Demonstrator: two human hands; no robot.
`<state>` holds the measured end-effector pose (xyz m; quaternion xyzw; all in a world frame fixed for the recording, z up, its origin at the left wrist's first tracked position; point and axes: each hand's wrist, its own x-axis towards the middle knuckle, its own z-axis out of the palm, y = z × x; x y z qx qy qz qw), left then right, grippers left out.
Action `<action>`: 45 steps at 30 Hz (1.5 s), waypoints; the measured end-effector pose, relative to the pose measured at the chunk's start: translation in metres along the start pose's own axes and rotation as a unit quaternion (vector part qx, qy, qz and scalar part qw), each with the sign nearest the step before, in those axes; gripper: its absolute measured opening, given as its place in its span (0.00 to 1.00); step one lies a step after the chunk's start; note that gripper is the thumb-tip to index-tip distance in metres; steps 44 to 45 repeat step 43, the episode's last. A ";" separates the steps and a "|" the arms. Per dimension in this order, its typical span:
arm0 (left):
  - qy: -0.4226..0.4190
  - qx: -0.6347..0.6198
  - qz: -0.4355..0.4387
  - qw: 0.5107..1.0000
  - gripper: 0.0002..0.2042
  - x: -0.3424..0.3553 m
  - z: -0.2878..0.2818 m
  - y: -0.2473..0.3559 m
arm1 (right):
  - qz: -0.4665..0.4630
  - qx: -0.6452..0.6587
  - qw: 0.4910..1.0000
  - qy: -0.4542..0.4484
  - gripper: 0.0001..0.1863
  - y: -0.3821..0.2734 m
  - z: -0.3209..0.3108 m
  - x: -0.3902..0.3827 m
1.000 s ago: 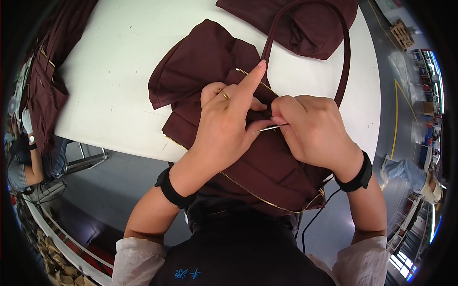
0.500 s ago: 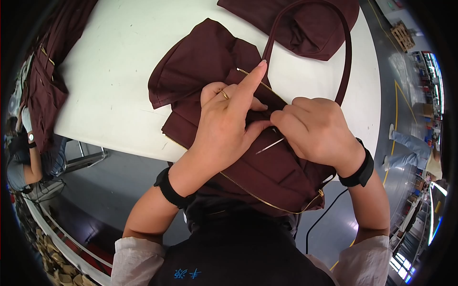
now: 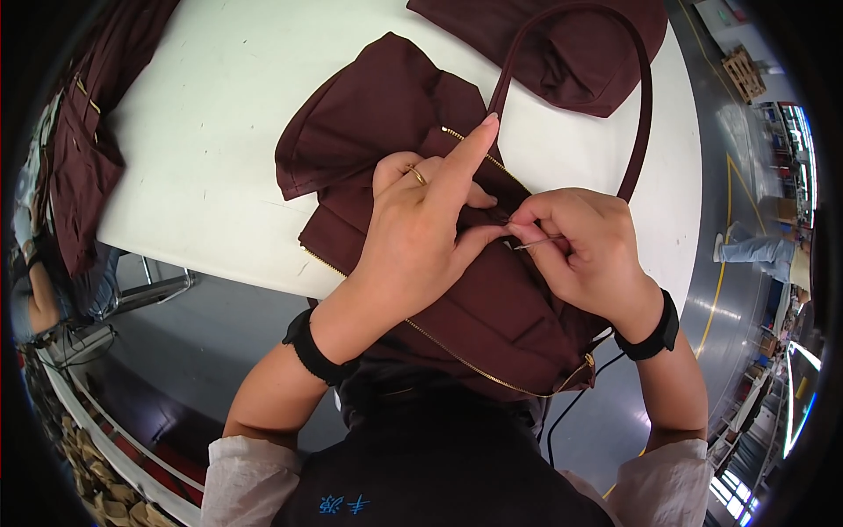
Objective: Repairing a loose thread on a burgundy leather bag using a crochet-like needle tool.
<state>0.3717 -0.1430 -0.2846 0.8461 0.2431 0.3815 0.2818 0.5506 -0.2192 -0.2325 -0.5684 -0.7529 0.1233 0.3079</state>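
Note:
A dark maroon fabric bag (image 3: 492, 303) with gold-toothed zippers lies across the table's near edge, against my body. My left hand (image 3: 413, 224), with a ring on one finger, presses on it. Its thumb and lower fingers pinch the fabric beside the upper zipper (image 3: 497, 164), while the index finger points upward. Close against the left thumb tip, my right hand (image 3: 597, 250) pinches at the same spot. A thin metal tool (image 3: 527, 247) is held within the right fingers; its exact kind cannot be made out. Fingertips hide the pinched detail.
The bag's looped strap (image 3: 644, 97) arches over the white table (image 3: 211, 149). Another maroon bag (image 3: 580, 53) lies at the far side. More maroon pieces (image 3: 88, 167) hang at the left, near another person's arm (image 3: 44, 294). A person's legs (image 3: 755, 249) show at right.
My right hand has turned, its thumb and index finger now meeting at the left thumb tip. The metal tool has swung from pointing down-left to lying nearly level. My left hand is almost still.

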 end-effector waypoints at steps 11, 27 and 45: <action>0.006 -0.007 0.000 1.000 0.43 0.001 0.001 0.000 | 0.007 -0.040 0.998 -0.050 0.04 -0.010 -0.007 0.012; -0.013 0.064 -0.014 0.998 0.41 -0.002 -0.013 0.005 | -0.022 -0.033 0.997 -0.072 0.06 -0.006 0.004 0.011; -0.038 0.055 0.050 0.996 0.08 0.004 -0.015 0.013 | 0.216 -0.082 0.964 -0.135 0.37 -0.054 -0.023 -0.110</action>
